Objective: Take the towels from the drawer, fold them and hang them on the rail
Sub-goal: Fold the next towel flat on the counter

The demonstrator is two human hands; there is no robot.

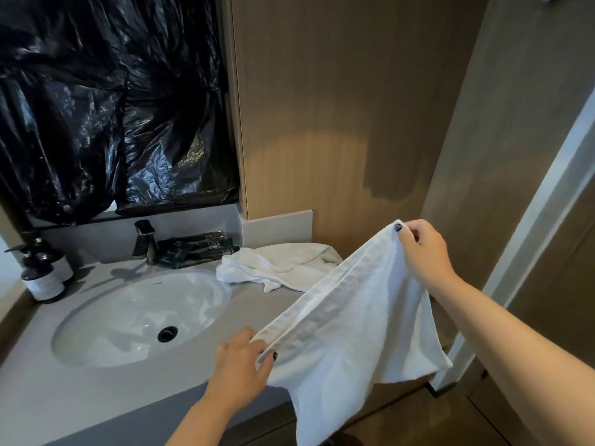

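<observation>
A white towel (347, 329) hangs stretched between my two hands over the right end of the vanity counter (48, 391). My left hand (241, 365) pinches its lower left corner near the counter's front edge. Higher up, my right hand (421, 249) pinches the other corner, so the top edge runs at a slant. The rest of the towel drapes down past the counter front. A second white towel (277, 265) lies crumpled on the counter behind, against the wooden wall. Neither drawer nor rail is in view.
A white oval sink (138, 317) is set in the grey counter, with a dark tap (145, 241) behind it. Two pump bottles (45, 268) stand at the far left. Dark sachets (196, 247) lie beside the tap. Black plastic (112, 101) covers the mirror. A door frame (531, 226) stands at the right.
</observation>
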